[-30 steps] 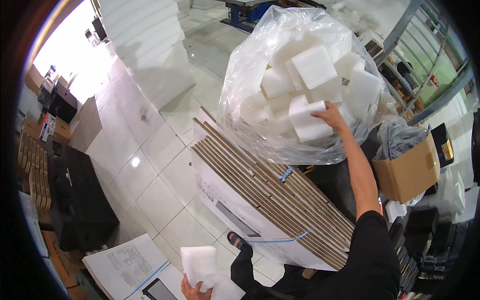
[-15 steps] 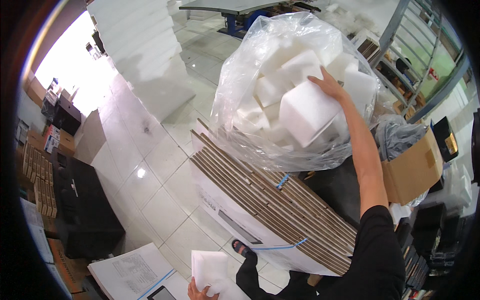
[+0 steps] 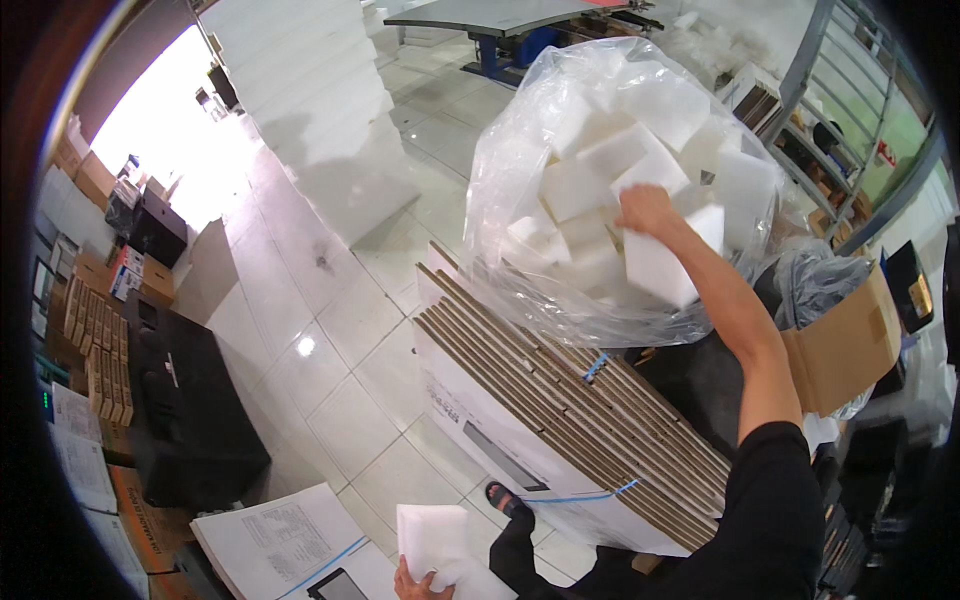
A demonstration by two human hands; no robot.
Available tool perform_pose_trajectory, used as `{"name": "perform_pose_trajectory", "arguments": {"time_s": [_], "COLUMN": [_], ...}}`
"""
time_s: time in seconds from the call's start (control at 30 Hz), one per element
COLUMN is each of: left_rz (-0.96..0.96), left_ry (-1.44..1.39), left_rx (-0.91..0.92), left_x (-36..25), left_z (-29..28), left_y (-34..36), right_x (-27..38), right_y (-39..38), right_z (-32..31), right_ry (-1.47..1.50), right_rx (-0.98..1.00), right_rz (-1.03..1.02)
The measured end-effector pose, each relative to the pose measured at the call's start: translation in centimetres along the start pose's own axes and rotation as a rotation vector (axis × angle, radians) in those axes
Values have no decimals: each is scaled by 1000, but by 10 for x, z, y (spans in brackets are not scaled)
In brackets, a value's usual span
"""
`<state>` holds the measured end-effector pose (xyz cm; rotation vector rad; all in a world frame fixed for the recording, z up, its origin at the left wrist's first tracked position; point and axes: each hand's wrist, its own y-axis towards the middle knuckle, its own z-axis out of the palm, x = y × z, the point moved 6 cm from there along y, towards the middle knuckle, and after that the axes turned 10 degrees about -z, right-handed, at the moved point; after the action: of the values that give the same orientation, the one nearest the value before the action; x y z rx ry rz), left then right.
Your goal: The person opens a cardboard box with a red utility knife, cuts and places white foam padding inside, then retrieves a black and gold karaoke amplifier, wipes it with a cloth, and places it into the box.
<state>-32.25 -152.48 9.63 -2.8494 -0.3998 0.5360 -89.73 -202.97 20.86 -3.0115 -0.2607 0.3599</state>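
My left hand (image 3: 420,580) grips a folded white foam piece (image 3: 431,532) at the lower edge. My right arm reaches into a large clear plastic bag (image 3: 500,140) of several white foam blocks (image 3: 675,270). My right hand (image 3: 645,208) is curled among the blocks, its fingertips blurred, so what it holds cannot be made out. The bag sits just behind a slanted stack of flattened cardboard (image 3: 560,430) with blue straps.
A tall foam sheet stack (image 3: 310,130) stands beside the walkway (image 3: 300,370). Black cases (image 3: 195,405) and cartons line the left. A printed board (image 3: 270,540) lies lower left, an open cardboard box (image 3: 840,350) at right, a metal rail (image 3: 830,110) and table (image 3: 500,20) behind.
My right hand has moved lower and left from the upper blocks, its fingers now curled. A block it held earlier sits tilted below it. The view has shifted slightly.
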Motion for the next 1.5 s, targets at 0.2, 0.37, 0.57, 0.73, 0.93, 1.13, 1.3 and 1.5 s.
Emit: {"name": "perform_pose_trajectory", "arguments": {"time_s": [0.2,0.37,0.57,0.73,0.93,1.13,1.3,1.5], "left_rz": [10,79,-65,28,-20,-1,50,-50], "left_ry": [0,-1,12,-15,-60,-98,-172,-20], "left_rx": [4,42,-15,-27,26,88,-97,-323], "left_x": [-4,-20,2,-7,36,22,23,59], "left_z": [12,11,-10,-8,19,29,14,-18], "left_y": [4,10,-17,11,26,52,29,-54], "right_x": [9,-62,-56,-88,22,98,143,238], "right_y": [-48,24,92,25,-105,-271,-357,-440], "right_z": [-65,-76,17,20,-32,-86,-100,-73], "right_ry": [14,-261,-253,-219,-160,-166,-61,322], "right_rx": [-121,104,431,530,166,-87,-175,-169], "right_rz": [132,152,148,216,4,-8,-181,-397]}}
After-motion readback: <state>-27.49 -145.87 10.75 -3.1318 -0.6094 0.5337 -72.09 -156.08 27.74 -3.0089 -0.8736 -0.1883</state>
